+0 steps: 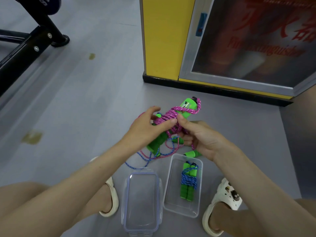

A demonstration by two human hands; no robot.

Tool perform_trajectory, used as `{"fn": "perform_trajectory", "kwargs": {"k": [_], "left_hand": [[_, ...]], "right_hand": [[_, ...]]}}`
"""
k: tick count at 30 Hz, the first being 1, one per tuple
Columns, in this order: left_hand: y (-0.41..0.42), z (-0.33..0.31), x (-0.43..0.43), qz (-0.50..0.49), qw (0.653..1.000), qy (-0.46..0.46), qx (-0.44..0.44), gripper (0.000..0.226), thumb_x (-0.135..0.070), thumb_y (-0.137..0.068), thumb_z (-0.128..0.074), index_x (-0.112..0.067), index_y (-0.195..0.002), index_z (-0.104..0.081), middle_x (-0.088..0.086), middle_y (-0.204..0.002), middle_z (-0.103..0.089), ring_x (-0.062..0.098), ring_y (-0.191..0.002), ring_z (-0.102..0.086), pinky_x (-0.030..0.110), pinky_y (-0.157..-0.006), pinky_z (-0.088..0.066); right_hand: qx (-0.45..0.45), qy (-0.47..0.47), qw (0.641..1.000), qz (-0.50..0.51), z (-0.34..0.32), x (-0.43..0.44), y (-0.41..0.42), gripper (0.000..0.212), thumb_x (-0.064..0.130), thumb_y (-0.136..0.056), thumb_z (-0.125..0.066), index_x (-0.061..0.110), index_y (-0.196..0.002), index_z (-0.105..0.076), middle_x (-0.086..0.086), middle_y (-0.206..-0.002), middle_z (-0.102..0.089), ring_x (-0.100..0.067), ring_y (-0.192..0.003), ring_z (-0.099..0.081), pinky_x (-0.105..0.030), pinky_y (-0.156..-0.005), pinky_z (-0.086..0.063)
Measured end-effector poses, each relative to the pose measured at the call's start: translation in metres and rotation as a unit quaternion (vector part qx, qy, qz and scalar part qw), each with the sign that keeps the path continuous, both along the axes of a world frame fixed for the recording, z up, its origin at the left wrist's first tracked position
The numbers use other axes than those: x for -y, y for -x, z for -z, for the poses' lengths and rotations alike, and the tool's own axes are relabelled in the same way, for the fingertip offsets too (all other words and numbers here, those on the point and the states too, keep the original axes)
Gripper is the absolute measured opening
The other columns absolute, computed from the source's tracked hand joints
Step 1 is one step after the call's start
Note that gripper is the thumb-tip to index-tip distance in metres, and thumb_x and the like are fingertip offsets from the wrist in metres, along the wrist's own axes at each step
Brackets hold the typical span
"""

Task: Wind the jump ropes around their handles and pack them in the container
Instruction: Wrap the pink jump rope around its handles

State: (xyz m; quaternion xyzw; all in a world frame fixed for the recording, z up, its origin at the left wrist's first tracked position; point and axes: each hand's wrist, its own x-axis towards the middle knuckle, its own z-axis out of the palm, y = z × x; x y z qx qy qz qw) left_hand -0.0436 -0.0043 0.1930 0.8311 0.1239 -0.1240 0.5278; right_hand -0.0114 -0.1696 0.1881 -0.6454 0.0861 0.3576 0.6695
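A pink jump rope (172, 119) is wound around its green handles (187, 106), held in the air above the floor. My left hand (145, 127) pinches the pink coils from the left. My right hand (200, 135) grips the bundle from the right and below. Under my hands, loose blue and pink rope (153, 154) lies tangled on the floor with more green handles (192, 153). A clear plastic container (171, 199) stands on the floor and holds a green-handled rope wound in blue (189, 181).
The container's clear lid (142, 200) lies left of it, between my feet in pale sandals (222, 204). A yellow cabinet with a glass door (222, 48) stands behind. A black metal frame (29, 47) is at the far left on the grey floor.
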Motion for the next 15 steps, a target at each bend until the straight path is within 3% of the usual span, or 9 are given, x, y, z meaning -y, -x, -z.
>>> {"fn": "perform_trajectory", "kwargs": {"k": [2,4,10,15], "left_hand": [[-0.004,-0.004,-0.006,0.019,0.988,0.118,-0.099,0.049,-0.047,-0.075,-0.072,-0.024,-0.116,-0.059,-0.008,-0.101,-0.068,0.005,-0.088,-0.066,0.016,-0.076,-0.052],[-0.004,0.0,-0.008,0.039,0.982,0.144,-0.118,0.022,-0.036,-0.077,-0.074,-0.027,-0.095,-0.064,-0.012,-0.084,-0.073,0.001,-0.075,-0.069,0.012,-0.067,-0.052],[-0.006,0.009,-0.006,0.034,0.999,-0.018,-0.019,0.055,-0.043,-0.065,-0.083,-0.024,-0.11,-0.057,-0.002,-0.102,-0.065,0.012,-0.089,-0.063,0.026,-0.079,-0.055],[0.001,0.019,0.0,0.018,0.991,-0.133,0.027,0.076,-0.06,-0.063,-0.078,-0.025,-0.125,-0.052,-0.001,-0.126,-0.06,0.019,-0.105,-0.06,0.042,-0.089,-0.052]], "right_hand": [[0.015,0.006,0.999,-0.028,-0.004,0.001,0.002,0.044,0.046,-0.067,-0.068,0.006,-0.08,-0.057,0.001,-0.054,-0.048,-0.009,-0.046,-0.031,-0.018,-0.043,-0.029],[0.036,0.039,0.997,-0.05,-0.006,0.002,0.003,0.04,0.044,-0.075,-0.065,0.005,-0.081,-0.058,0.004,-0.049,-0.049,-0.009,-0.045,-0.034,-0.018,-0.043,-0.031],[0.04,0.054,0.997,0.038,-0.002,-0.001,0.007,0.026,0.023,-0.083,-0.069,-0.004,-0.08,-0.066,-0.003,-0.052,-0.056,-0.007,-0.037,-0.039,-0.016,-0.038,-0.036],[0.078,0.059,0.992,0.083,0.002,-0.005,0.008,0.01,0.011,-0.081,-0.071,0.001,-0.077,-0.069,-0.005,-0.056,-0.067,-0.007,-0.042,-0.056,-0.016,-0.042,-0.047]]}}
